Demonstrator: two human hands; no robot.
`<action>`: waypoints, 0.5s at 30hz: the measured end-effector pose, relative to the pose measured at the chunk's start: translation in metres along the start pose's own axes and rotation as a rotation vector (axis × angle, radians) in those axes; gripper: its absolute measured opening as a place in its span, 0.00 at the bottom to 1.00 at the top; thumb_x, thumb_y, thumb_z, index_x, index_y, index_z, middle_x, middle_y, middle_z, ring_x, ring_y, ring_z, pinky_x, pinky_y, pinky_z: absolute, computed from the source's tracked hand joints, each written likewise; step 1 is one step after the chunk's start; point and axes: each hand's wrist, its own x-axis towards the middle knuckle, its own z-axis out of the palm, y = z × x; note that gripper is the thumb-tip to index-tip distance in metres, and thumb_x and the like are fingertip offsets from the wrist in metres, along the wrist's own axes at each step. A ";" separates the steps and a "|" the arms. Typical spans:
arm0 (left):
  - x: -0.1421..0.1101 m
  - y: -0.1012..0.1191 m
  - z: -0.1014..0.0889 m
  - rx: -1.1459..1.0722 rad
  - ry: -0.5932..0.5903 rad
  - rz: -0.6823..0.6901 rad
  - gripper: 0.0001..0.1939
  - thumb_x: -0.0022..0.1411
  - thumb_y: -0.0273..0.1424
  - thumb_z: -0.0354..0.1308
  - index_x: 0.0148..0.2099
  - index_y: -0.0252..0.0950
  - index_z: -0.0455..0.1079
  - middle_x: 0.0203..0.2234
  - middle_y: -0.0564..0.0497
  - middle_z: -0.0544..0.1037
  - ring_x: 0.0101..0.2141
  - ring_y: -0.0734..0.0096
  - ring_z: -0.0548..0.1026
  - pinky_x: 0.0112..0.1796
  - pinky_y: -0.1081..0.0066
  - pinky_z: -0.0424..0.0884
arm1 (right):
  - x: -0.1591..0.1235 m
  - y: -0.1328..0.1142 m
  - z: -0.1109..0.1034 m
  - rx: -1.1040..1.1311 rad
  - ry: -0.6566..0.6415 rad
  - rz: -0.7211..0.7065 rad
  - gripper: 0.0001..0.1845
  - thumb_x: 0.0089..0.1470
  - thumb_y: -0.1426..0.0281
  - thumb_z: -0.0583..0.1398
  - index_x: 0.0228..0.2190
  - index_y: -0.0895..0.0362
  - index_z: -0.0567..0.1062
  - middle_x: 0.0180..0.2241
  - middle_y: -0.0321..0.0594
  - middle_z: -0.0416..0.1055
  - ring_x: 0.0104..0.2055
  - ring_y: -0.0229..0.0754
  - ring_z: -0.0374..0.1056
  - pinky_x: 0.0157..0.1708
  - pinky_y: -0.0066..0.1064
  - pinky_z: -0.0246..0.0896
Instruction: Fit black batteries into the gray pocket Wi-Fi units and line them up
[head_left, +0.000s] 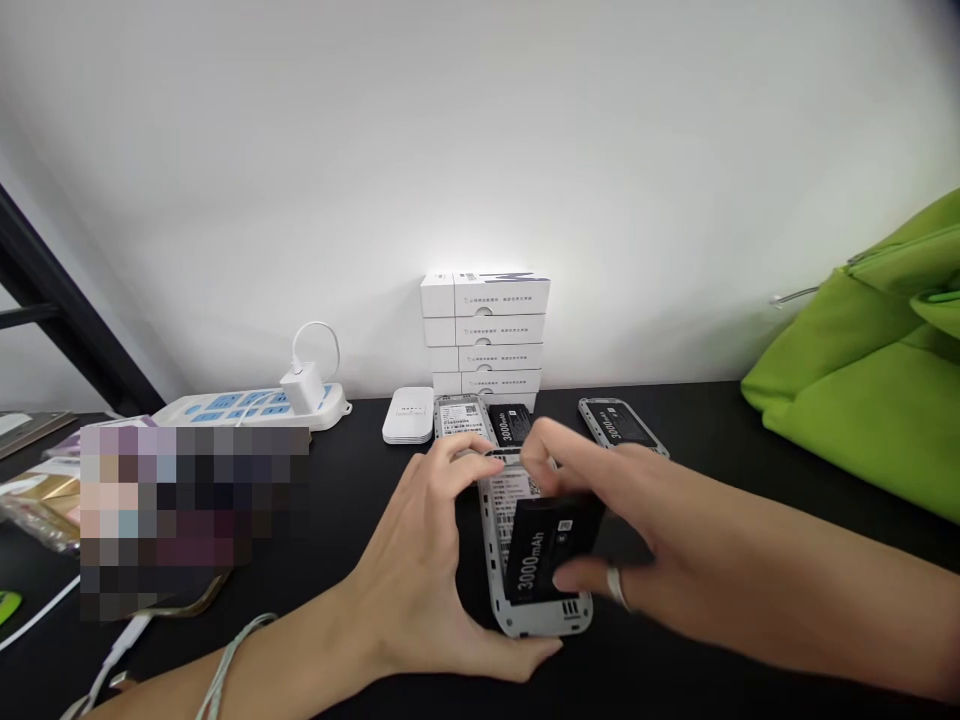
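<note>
Curving the left hand point(412, 565) closely around the edges of the grey plastic device casing point(504, 510) on the black tabletop point(352, 510), then pinching the black 3000 mAh battery point(551, 548) with the right hand point(637, 520), this battery probably light, stiff and little slippery, so better taken by its edges.

Black battery point(551, 550), grey casing point(541, 618), lime-green cloth point(855, 375).
</note>
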 end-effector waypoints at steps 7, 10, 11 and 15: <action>0.004 -0.007 -0.004 0.064 0.171 -0.370 0.50 0.42 0.39 0.72 0.61 0.43 0.47 0.52 0.43 0.62 0.44 0.58 0.66 0.44 0.55 0.69 | 0.040 0.029 -0.014 0.742 0.225 -0.010 0.17 0.53 0.62 0.65 0.37 0.48 0.61 0.25 0.27 0.70 0.24 0.34 0.63 0.25 0.26 0.59; 0.005 -0.014 -0.006 0.067 0.171 -0.492 0.46 0.47 0.41 0.70 0.62 0.45 0.48 0.54 0.44 0.63 0.46 0.58 0.67 0.47 0.54 0.69 | 0.056 0.054 -0.006 0.697 0.316 0.119 0.15 0.51 0.58 0.65 0.31 0.52 0.67 0.28 0.32 0.70 0.26 0.35 0.64 0.25 0.27 0.60; 0.005 -0.015 -0.006 0.073 0.152 -0.516 0.44 0.49 0.42 0.68 0.63 0.46 0.48 0.55 0.44 0.63 0.48 0.56 0.67 0.48 0.53 0.69 | 0.059 0.061 -0.004 0.664 0.315 0.149 0.14 0.50 0.58 0.66 0.30 0.53 0.69 0.30 0.34 0.71 0.29 0.37 0.65 0.27 0.28 0.62; 0.007 -0.021 -0.006 0.104 0.038 -0.604 0.34 0.61 0.46 0.59 0.65 0.49 0.54 0.62 0.46 0.61 0.61 0.51 0.58 0.57 0.46 0.60 | 0.065 0.076 -0.001 0.521 0.280 0.219 0.16 0.46 0.62 0.68 0.37 0.55 0.76 0.41 0.42 0.73 0.44 0.45 0.70 0.44 0.36 0.66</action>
